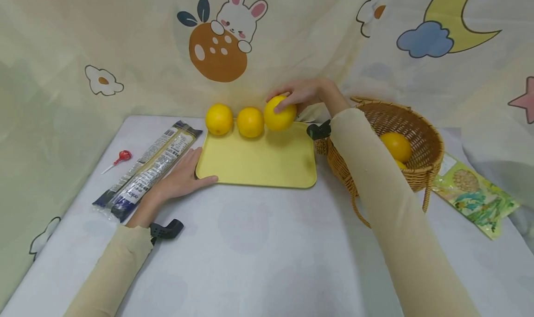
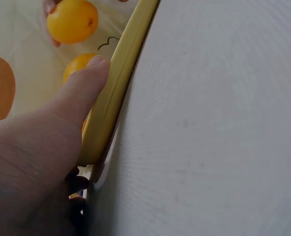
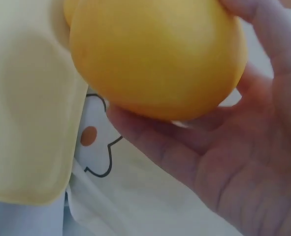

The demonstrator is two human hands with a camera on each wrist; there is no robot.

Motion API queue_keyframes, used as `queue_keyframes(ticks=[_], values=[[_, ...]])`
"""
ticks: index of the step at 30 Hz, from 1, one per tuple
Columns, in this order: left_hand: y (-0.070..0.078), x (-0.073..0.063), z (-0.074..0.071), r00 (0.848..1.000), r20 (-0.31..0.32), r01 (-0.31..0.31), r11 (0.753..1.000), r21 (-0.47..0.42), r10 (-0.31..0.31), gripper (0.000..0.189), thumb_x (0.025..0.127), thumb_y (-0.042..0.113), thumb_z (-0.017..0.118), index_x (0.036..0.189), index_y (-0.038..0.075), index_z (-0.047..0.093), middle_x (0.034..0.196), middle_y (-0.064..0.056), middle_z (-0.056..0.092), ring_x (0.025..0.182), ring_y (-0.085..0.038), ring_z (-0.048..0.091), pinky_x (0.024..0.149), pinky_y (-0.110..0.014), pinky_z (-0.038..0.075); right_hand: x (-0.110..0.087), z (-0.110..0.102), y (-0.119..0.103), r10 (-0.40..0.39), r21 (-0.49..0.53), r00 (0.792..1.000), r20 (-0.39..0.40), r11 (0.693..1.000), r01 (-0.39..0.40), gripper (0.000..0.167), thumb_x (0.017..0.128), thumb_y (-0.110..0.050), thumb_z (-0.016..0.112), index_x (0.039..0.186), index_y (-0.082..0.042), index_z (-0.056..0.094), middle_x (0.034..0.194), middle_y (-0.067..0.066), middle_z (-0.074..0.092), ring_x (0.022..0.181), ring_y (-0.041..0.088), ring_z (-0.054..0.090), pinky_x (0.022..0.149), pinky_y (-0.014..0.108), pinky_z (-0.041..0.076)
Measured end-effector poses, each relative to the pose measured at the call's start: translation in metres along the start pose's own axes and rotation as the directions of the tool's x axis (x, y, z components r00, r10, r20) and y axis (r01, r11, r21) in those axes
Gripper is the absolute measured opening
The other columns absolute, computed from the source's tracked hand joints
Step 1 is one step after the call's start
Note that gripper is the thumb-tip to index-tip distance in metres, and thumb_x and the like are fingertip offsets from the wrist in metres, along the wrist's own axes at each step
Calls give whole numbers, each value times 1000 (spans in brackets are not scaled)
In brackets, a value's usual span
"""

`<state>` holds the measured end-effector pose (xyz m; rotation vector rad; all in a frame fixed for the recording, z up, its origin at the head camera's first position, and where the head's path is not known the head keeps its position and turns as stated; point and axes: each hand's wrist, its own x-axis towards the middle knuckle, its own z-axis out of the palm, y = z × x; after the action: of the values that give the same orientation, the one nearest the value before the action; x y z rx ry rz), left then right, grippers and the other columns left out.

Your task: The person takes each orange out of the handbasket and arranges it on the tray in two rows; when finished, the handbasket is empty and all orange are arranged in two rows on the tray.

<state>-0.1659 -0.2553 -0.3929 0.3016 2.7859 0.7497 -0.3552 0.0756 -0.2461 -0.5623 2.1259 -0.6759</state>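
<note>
My right hand [image 1: 301, 94] grips an orange [image 1: 278, 115] over the back right part of a yellow tray [image 1: 258, 168]. In the right wrist view the held orange [image 3: 157, 54] fills the upper middle, with thumb and fingers around it. Two more oranges, one on the left [image 1: 219, 119] and one in the middle [image 1: 250, 122], sit along the tray's back edge. My left hand [image 1: 182, 174] rests at the tray's front left corner, fingers straight along its left side. Its thumb [image 2: 88, 86] lies on the front rim.
Right of the tray stands a wicker basket [image 1: 429, 141] with oranges [image 1: 396, 146] inside, partly behind my right sleeve. A green printed packet [image 1: 475, 192] lies beyond it. On the left are a long plastic-wrapped package [image 1: 154, 164] and a red lollipop [image 1: 123, 155]. A patterned cloth hangs behind.
</note>
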Motion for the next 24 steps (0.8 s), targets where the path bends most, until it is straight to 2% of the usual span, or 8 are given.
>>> queue_keyframes(ticks=[5, 9, 13, 18, 24], values=[[-2, 1, 1, 1000, 0, -2, 1000, 3, 2, 111, 86, 63, 59, 155, 1, -1, 162, -24, 2, 151, -41, 3, 122, -59, 8, 3, -1, 6, -15, 38, 1000, 14, 999, 15, 50, 92, -40, 64, 138, -33, 46, 139, 3, 42, 117, 26, 52, 97, 42, 54], [-4, 1, 2, 1000, -5, -9, 1000, -3, 9, 111, 86, 63, 60, 155, 2, 0, 162, -24, 3, 151, -40, 4, 122, -59, 10, 5, 1, 10, -50, 138, 998, 33, 989, 45, 47, 95, -34, 60, 139, -31, 44, 137, 4, 42, 115, 26, 52, 95, 42, 54], [-4, 0, 4, 1000, -1, -7, 1000, -8, 7, 112, 85, 64, 60, 155, 2, -1, 162, -24, 2, 151, -40, 3, 122, -59, 8, 8, 5, 12, -100, 192, 995, 23, 977, 94, 50, 97, -29, 57, 143, -26, 40, 134, 5, 43, 109, 27, 53, 88, 39, 56], [-4, 1, 4, 1000, 0, -6, 1000, 0, 6, 111, 86, 63, 59, 155, 1, -1, 162, -24, 1, 151, -41, 1, 122, -59, 6, 12, 10, 12, -176, 215, 982, -65, 959, 186, 53, 96, -31, 57, 145, -25, 38, 134, 5, 43, 109, 27, 54, 84, 36, 57], [-3, 1, 2, 1000, 1, -1, 1000, 10, 1, 111, 86, 64, 58, 155, 1, -2, 162, -24, 0, 151, -41, 0, 122, -58, 4, 16, 24, 9, -203, 303, 959, -200, 918, 257, 53, 92, -36, 60, 138, -20, 39, 130, 7, 47, 112, 26, 54, 98, 48, 52]])
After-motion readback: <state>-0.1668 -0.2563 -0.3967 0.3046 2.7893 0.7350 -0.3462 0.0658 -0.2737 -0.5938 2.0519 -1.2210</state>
